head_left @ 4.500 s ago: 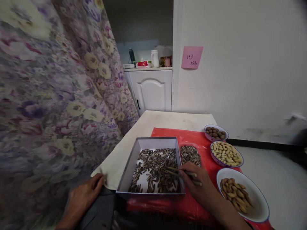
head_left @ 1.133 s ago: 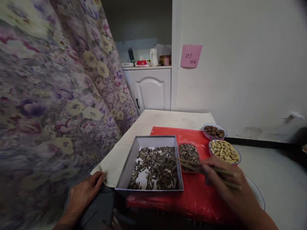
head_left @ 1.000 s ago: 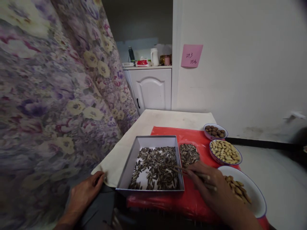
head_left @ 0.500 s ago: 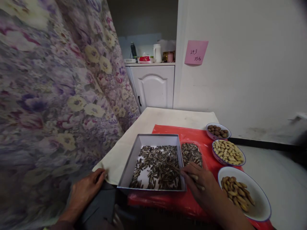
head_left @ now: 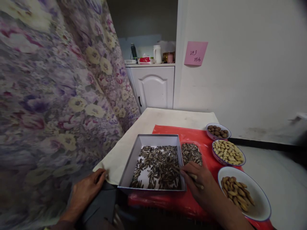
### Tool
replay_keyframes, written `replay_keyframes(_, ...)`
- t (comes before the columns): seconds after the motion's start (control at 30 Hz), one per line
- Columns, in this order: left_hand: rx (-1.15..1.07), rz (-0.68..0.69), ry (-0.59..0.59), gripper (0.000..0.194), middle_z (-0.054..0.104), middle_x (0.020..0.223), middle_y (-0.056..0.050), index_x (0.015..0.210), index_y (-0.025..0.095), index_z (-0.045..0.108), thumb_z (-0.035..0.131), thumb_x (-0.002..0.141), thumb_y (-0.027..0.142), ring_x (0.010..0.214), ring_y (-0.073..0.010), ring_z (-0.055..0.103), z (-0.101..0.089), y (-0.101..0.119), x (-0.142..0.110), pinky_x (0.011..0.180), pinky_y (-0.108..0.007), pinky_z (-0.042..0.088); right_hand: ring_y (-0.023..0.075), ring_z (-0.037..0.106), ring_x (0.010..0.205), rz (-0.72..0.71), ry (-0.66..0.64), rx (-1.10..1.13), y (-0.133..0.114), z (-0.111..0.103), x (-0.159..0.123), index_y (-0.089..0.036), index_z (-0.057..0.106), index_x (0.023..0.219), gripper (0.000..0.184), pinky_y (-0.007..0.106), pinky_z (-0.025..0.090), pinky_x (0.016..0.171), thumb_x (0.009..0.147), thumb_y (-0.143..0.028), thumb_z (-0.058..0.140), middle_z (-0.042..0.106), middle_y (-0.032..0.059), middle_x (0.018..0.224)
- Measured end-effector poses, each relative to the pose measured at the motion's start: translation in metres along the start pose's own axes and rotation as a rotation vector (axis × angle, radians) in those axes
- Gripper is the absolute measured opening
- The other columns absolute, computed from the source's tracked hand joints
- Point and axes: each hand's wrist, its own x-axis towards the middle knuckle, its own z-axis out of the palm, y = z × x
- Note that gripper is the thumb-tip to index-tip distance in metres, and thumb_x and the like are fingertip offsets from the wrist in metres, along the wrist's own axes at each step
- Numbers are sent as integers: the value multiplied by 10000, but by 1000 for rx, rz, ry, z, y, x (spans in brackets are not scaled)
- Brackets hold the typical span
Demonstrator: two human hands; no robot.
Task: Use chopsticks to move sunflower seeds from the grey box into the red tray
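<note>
A pair of chopsticks (head_left: 197,181) is gripped in my right hand (head_left: 201,179), over the right wall of an open box (head_left: 128,163). The tips reach among striped sunflower seeds (head_left: 159,158) spread over the box's white floor; whether a seed is between them I cannot tell. Beside the box, more sunflower seeds (head_left: 191,152) fill a shallow container, partly hidden by that hand. At the left corner of the cream-covered table (head_left: 112,166), my left hand (head_left: 87,188) rests with its fingers curled in against the edge. What lies within those fingers, if anything, is hidden.
Along the right stand a bowl of round brown nuts (head_left: 217,131), a bowl of peanuts (head_left: 227,152) and a bowl of longer tan nuts (head_left: 236,193). Red plastic sheeting (head_left: 168,129) lies underneath. A floral curtain (head_left: 59,95) hangs at the left.
The chopstick tips have shifted slightly left among the seeds in the box. My left hand has stayed at the table corner.
</note>
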Motion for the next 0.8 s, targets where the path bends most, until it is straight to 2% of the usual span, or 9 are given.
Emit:
replay_keyframes(0.17,5,0,11,394,739,1099,-64,1193,246,645,376,961,417,974,-250,684,-2,2,0,730,-294,415,167,619,736,4,15,23,4,4,1,-195,614,837,230,282,459,701,990,-195,443,611,36,799)
replay_keyframes(0.43,-17,-6,9,373,731,1127,-60,1182,246,649,396,959,404,981,-244,683,-6,4,-2,725,-288,410,160,611,743,-23,92,84,1,-7,3,-197,631,859,206,268,458,686,981,-183,466,630,33,805)
replay_keyframes(0.63,-5,-8,-20,386,740,1090,-71,1188,236,646,382,966,410,966,-253,687,-8,5,-3,730,-301,410,167,602,735,-14,54,65,-2,-4,2,-197,606,811,213,277,448,674,977,-198,472,617,34,784)
replay_keyframes(0.8,-20,0,6,379,742,1079,-75,1183,247,655,401,958,416,951,-252,686,-6,4,-1,697,-292,397,169,601,744,8,27,26,-2,-1,1,-195,616,841,215,282,446,683,980,-195,452,608,36,800)
